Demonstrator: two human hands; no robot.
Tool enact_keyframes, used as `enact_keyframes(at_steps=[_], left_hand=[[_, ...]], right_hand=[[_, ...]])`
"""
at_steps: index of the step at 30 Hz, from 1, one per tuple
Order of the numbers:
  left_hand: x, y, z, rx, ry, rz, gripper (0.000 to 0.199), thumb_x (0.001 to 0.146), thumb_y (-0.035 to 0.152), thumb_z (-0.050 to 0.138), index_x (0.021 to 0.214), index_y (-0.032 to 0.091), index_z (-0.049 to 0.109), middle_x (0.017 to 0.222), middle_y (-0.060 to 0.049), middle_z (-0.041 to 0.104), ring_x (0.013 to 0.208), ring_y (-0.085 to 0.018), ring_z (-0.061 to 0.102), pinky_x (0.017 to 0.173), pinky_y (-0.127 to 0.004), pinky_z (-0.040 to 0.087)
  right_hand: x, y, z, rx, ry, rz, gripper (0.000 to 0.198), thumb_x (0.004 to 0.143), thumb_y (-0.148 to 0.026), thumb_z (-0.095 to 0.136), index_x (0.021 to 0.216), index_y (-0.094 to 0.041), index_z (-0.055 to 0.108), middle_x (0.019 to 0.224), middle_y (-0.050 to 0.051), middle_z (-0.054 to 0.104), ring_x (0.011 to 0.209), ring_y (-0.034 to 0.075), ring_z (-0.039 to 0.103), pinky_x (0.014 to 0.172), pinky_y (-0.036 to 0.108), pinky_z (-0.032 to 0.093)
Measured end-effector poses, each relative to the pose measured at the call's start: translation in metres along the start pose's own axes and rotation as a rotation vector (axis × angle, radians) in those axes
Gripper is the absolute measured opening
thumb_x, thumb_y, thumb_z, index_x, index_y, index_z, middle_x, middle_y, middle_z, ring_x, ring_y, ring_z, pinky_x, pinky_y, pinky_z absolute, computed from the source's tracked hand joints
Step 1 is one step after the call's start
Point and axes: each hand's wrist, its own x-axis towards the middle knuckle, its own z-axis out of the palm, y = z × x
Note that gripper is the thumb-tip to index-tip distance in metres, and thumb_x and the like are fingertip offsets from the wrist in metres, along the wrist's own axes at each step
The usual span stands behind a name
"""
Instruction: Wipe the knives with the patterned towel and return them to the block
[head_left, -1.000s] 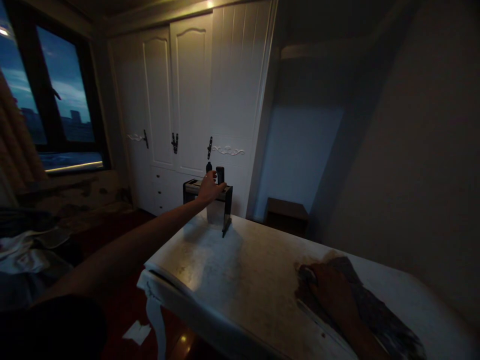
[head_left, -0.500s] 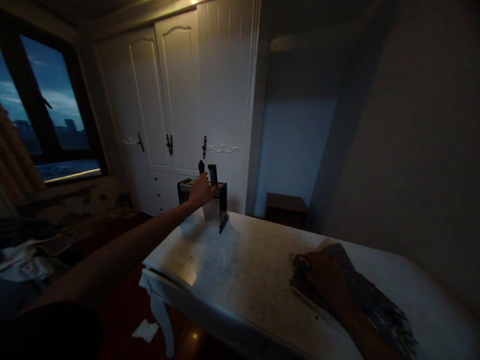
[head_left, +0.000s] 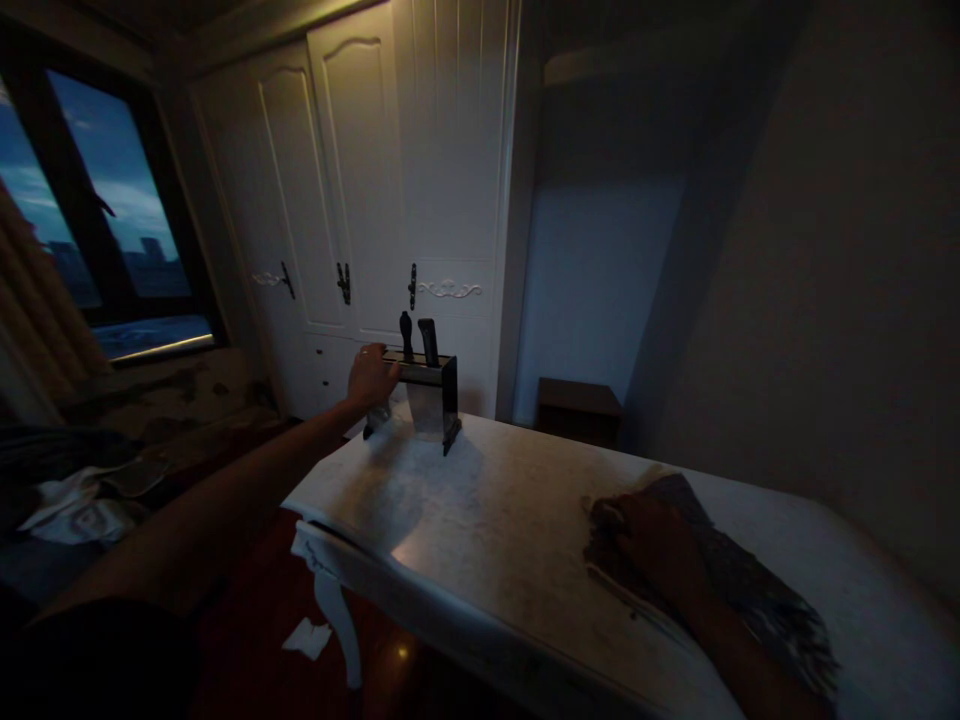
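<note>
A knife holder (head_left: 427, 405) with dark ends and a pale front stands upright at the far left of the white table (head_left: 510, 520). Two black-handled utensils stick up from its top: a rounded handle (head_left: 406, 335) and a flatter knife handle (head_left: 428, 342). My left hand (head_left: 373, 378) reaches forward and is closed round the holder's left end, its fingers over the upper edge. On the right side of the table my right hand (head_left: 652, 540) grips a bunched grey patterned cloth (head_left: 757, 590), which trails towards me under my forearm. The right fingertips are dim.
A white wardrobe (head_left: 450, 180) stands behind the table. A small brown cabinet (head_left: 577, 395) is beyond the far edge. White paper (head_left: 307, 638) lies on the red floor by the table leg. At the left are a window (head_left: 127, 200) and piled cloths (head_left: 82, 510).
My left hand has moved left from the black handles to the left end of the knife holder. My right hand stays on the cloth. The view has shifted slightly.
</note>
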Motion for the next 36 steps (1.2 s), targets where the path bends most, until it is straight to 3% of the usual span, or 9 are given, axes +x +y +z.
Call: enact_keyframes(at_steps=[4, 8, 12, 17, 25, 32, 36], left_hand=[[0.001, 0.005, -0.003, -0.110, 0.059, 0.038, 0.040, 0.081, 0.033, 0.053, 0.115, 0.013, 0.056, 0.116, -0.016, 0.061, 0.114, -0.030, 0.055, 0.101, -0.044, 0.041], [0.006, 0.025, 0.001, -0.233, 0.106, 0.040, 0.051, 0.079, 0.034, 0.056, 0.124, 0.012, 0.050, 0.121, -0.017, 0.059, 0.116, -0.030, 0.054, 0.102, -0.043, 0.041], [0.014, 0.045, 0.006, -0.350, 0.098, -0.079, 0.060, 0.076, 0.032, 0.061, 0.131, 0.014, 0.043, 0.123, -0.016, 0.059, 0.116, -0.029, 0.055, 0.101, -0.044, 0.042], [0.022, 0.055, 0.009, -0.440, -0.018, -0.287, 0.056, 0.077, 0.035, 0.063, 0.126, 0.014, 0.044, 0.117, -0.015, 0.063, 0.108, -0.026, 0.061, 0.093, -0.039, 0.047], [0.027, 0.064, 0.014, -0.471, -0.051, -0.290, 0.046, 0.074, 0.025, 0.062, 0.117, 0.014, 0.051, 0.100, -0.010, 0.070, 0.092, -0.022, 0.066, 0.083, -0.034, 0.050], [0.029, 0.078, 0.006, -0.411, -0.097, -0.274, 0.044, 0.073, 0.031, 0.069, 0.111, 0.015, 0.054, 0.103, -0.012, 0.071, 0.094, -0.023, 0.067, 0.082, -0.033, 0.050], [0.035, 0.079, 0.001, -0.308, -0.086, -0.276, 0.032, 0.075, 0.034, 0.069, 0.100, 0.016, 0.059, 0.102, -0.012, 0.071, 0.097, -0.026, 0.067, 0.085, -0.035, 0.050]], right_hand=[[0.000, 0.002, 0.003, -0.022, 0.014, -0.005, 0.026, 0.077, -0.014, 0.055, 0.102, -0.016, 0.066, 0.103, 0.012, 0.070, 0.096, 0.029, 0.063, 0.083, 0.038, 0.039], [-0.001, 0.004, 0.006, -0.033, 0.036, -0.006, 0.025, 0.077, -0.014, 0.056, 0.100, -0.016, 0.066, 0.103, 0.012, 0.070, 0.097, 0.029, 0.063, 0.084, 0.038, 0.039], [-0.001, 0.004, 0.006, -0.028, 0.041, -0.006, 0.024, 0.078, -0.014, 0.056, 0.100, -0.016, 0.066, 0.101, 0.011, 0.070, 0.096, 0.029, 0.063, 0.083, 0.037, 0.038], [-0.001, 0.002, 0.004, -0.032, 0.038, -0.002, 0.021, 0.079, -0.015, 0.056, 0.098, -0.016, 0.065, 0.100, 0.011, 0.070, 0.094, 0.028, 0.063, 0.081, 0.036, 0.038], [-0.001, 0.001, 0.004, -0.007, 0.053, 0.000, 0.019, 0.080, -0.016, 0.055, 0.096, -0.018, 0.065, 0.097, 0.009, 0.071, 0.093, 0.027, 0.063, 0.082, 0.037, 0.038], [0.000, 0.002, 0.007, 0.016, 0.068, -0.007, 0.021, 0.079, -0.019, 0.055, 0.097, -0.016, 0.066, 0.096, 0.010, 0.071, 0.092, 0.028, 0.063, 0.081, 0.038, 0.040], [-0.001, 0.002, 0.007, -0.006, 0.079, -0.002, 0.022, 0.078, -0.019, 0.053, 0.096, -0.017, 0.066, 0.097, 0.010, 0.071, 0.092, 0.028, 0.063, 0.080, 0.038, 0.040]])
